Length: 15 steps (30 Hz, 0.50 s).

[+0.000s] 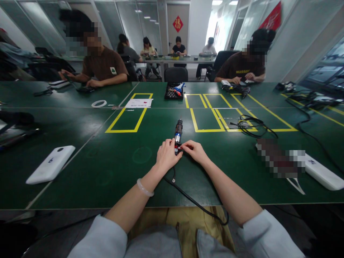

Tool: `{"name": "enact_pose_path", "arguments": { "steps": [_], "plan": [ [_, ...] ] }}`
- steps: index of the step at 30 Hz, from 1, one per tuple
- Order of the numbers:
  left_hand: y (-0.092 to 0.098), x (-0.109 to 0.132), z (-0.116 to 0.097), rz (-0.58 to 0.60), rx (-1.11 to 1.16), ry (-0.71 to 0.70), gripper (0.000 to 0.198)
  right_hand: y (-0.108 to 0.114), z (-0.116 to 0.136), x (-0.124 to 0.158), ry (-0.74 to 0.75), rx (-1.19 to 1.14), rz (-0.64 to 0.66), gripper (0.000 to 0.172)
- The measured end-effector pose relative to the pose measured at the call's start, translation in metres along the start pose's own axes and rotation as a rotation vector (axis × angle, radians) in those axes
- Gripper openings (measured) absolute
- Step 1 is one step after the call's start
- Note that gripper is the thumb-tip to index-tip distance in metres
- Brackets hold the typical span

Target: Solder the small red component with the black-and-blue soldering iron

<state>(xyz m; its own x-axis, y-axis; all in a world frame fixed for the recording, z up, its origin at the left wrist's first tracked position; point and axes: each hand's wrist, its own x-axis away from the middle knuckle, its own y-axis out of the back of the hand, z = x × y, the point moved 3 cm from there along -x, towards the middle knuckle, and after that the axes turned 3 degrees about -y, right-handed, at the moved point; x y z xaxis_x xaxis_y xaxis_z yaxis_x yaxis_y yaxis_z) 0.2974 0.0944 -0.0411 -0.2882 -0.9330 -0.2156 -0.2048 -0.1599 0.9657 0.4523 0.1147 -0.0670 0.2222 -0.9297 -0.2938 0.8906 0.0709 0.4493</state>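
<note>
In the head view, a slim electric screwdriver (178, 133) lies on the green table with its thin tip pointing away from me. Its body is black and silver with a blue band, and red shows near the rear end. My left hand (167, 154) is closed around that rear end and hides part of it. From the right, my right hand (195, 149) pinches at the red part; what its fingertips hold is too small to make out. A black cable (188, 196) runs from under my left hand over the table's front edge. Beside it hangs a short lead with a ring terminal (173, 180).
A white case (51, 165) lies left, another white case (321, 171) right. A coiled black cable (252, 124) rests at mid-right. Ahead are a black tray (173, 91) with small tools, a paper sheet (139, 103) and a tape roll (99, 104). Co-workers sit across.
</note>
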Motion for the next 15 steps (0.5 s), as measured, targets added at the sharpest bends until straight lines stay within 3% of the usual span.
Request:
{"name": "enact_pose_path", "arguments": {
  "steps": [8,15],
  "plan": [
    [0.001,-0.007,-0.002,-0.022,-0.05,0.03,0.065,-0.001,-0.007,-0.001,-0.058,-0.119,-0.007,0.022],
    [0.01,0.0,0.011,-0.017,-0.117,-0.03,0.065,-0.004,-0.01,-0.001,-0.057,-0.2,0.084,0.026]
  ]
}}
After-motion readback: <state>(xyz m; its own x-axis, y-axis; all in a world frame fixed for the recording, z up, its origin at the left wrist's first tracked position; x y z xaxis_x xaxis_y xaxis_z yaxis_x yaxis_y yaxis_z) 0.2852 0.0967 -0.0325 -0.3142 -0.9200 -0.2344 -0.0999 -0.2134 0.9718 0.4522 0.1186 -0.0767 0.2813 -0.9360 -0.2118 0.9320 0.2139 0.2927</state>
